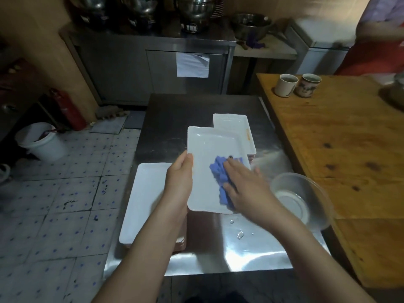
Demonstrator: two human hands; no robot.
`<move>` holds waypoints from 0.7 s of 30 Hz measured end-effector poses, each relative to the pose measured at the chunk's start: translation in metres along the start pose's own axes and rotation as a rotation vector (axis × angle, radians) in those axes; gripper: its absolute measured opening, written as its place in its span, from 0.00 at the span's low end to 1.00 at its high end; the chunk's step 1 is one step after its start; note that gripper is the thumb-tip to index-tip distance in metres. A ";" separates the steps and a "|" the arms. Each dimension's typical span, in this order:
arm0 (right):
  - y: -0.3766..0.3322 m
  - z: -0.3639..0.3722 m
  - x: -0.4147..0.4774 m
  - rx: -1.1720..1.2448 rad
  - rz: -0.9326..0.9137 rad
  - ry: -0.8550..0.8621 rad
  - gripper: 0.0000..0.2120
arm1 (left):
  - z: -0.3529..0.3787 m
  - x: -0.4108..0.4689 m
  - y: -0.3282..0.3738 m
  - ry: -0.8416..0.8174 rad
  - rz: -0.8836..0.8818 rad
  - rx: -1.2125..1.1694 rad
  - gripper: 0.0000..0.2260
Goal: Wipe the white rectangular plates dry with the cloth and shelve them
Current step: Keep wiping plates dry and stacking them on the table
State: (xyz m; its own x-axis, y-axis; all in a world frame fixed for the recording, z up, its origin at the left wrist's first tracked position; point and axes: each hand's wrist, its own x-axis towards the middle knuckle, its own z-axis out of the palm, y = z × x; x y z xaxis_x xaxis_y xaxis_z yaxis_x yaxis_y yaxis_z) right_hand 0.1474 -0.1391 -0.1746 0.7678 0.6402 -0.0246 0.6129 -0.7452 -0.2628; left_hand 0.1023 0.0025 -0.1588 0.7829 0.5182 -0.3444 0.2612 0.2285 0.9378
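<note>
Now the left hand point(179, 171) grips the left edge of a white rectangular ceramic plate point(205, 149), holding it above the shiny steel table point(251, 248). With fingers flat, the right hand point(244, 184) presses a crumpled blue cloth point(219, 173) onto it. Two stacks of similar plates point(144, 193) point(234, 123) sit on the table, just left and behind.
</note>
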 end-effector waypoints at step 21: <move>0.071 0.005 0.026 0.396 0.310 0.195 0.09 | 0.047 -0.027 -0.029 0.027 0.006 0.024 0.11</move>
State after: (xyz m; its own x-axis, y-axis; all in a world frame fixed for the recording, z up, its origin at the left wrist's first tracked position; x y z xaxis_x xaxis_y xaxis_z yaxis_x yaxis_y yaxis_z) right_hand 0.2104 -0.1744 -0.1991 0.9450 0.3268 0.0115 0.2641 -0.7421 -0.6160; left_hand 0.0999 -0.0567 -0.1741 0.7692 0.5412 -0.3398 0.2706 0.2059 0.9404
